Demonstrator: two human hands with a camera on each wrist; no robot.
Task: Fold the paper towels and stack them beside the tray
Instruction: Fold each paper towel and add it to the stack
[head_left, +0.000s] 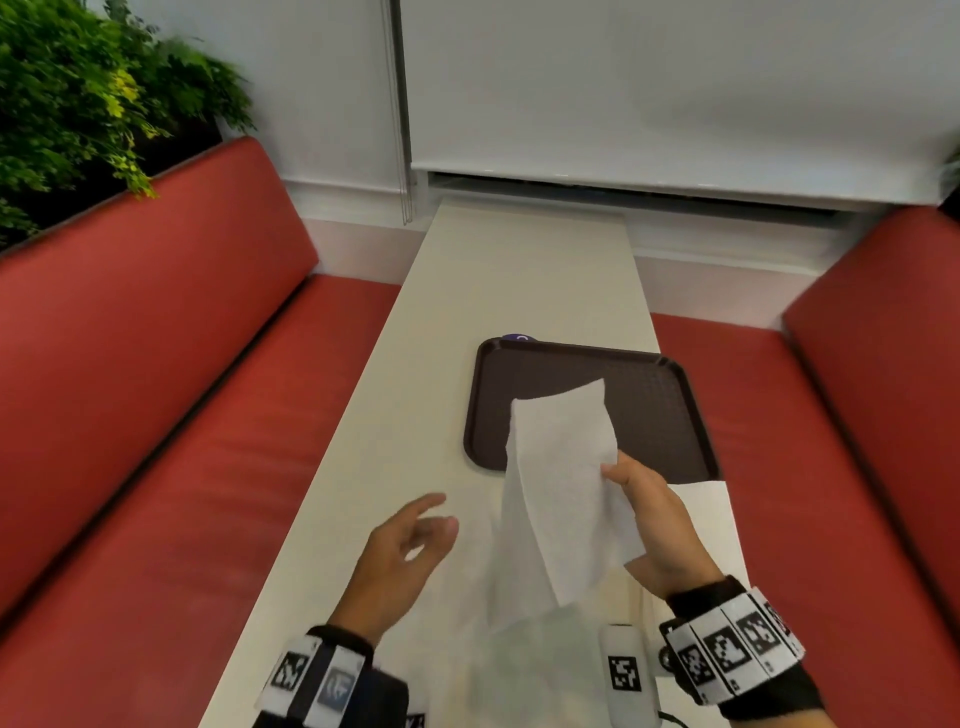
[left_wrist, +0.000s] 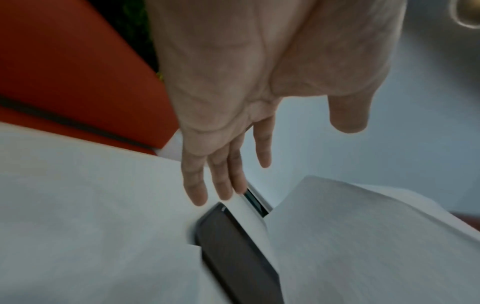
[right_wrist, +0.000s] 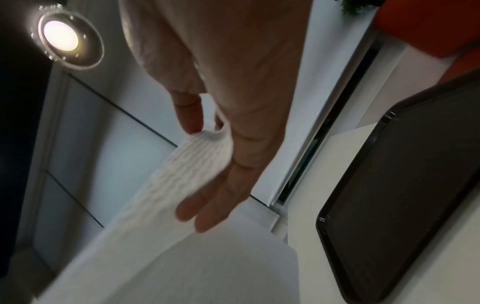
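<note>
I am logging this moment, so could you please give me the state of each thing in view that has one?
paper towel: lifted, hanging loose, not yet folded flat
right hand: pinches the paper towel's edge
left hand: open, holds nothing
tray: flat on the table, nothing seen in it
table: bears the tray

Both wrists wear black bands (white tiles, black square-code markers).

No readable words or numbers anywhere; the wristbands carry only black-and-white square code markers, no lettering
</note>
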